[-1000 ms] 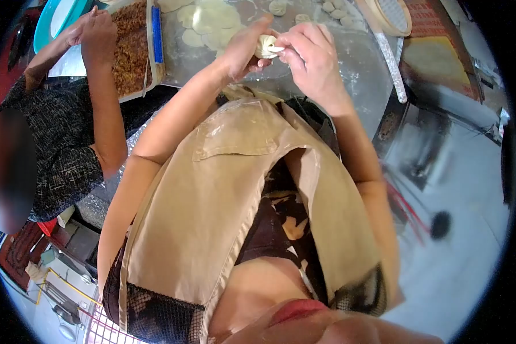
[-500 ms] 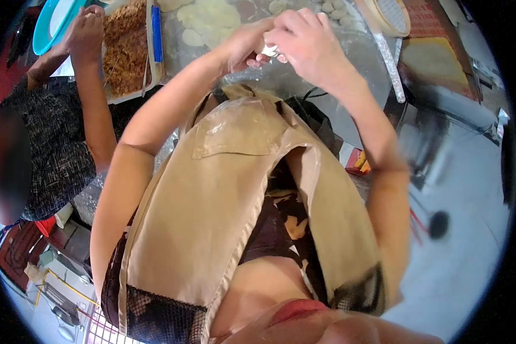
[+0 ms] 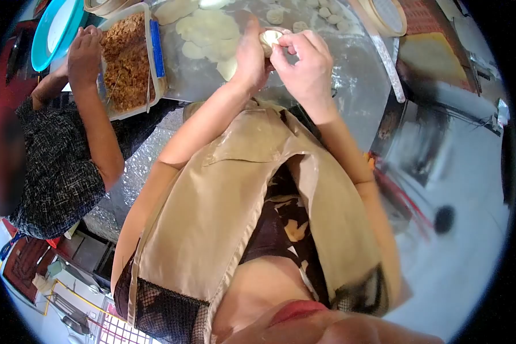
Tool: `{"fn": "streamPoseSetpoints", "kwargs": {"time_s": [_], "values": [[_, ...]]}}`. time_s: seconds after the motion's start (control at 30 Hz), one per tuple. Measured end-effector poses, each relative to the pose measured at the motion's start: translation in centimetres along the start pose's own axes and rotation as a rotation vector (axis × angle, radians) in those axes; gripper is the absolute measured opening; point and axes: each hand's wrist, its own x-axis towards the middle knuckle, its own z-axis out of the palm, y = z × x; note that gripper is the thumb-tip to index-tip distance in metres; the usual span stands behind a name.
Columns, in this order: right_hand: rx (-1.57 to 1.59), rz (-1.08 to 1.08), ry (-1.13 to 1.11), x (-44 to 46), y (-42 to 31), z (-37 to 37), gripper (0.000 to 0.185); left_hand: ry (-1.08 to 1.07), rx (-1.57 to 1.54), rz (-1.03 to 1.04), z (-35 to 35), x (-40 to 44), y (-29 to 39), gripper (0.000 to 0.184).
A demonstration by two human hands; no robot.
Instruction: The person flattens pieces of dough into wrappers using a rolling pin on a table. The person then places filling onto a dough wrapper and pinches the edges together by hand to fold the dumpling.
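A small pale dough bun [image 3: 270, 40] is cradled in my left hand [image 3: 252, 57], above the metal table [image 3: 200, 80]. My right hand [image 3: 307, 63] pinches the bun's upper right edge between thumb and forefinger. Flat round dough wrappers [image 3: 209, 34] overlap on the table to the left of my hands. Beyond my hands sit several small shaped dough pieces [image 3: 300, 27] and, further right, several small dough lumps [image 3: 325, 12].
A clear tub of brown filling [image 3: 126, 63] stands at the left, beside a turquoise bowl [image 3: 40, 49]. A co-worker's hand [image 3: 85, 57] is near the tub. At the right are a round steamer [image 3: 403, 23] and a speckled strip [image 3: 389, 66] on the table edge.
My hands have parted slightly, so the bun shows again. My left forearm has shifted right, and my right hand has moved down. The co-worker's hands have moved lower.
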Motion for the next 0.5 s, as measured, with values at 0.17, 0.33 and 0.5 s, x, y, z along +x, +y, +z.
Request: {"fn": "streamPoseSetpoints", "kwargs": {"time_s": [0.17,0.33,0.5], "values": [[-0.045,-0.326,-0.113,1.4,1.1,-1.7,0.014,-0.024,0.203,-0.151,-1.0,-0.2,1.1,0.051],[-0.174,-0.469,-0.209,2.0,0.7,-2.6,0.015,-0.057,0.241,-0.158,-0.7,-0.6,1.2,0.046],[-0.159,-0.39,-0.054,1.0,0.8,-2.9,0.016,-0.121,0.074,-0.082,0.1,-0.6,0.2,0.051]]}}
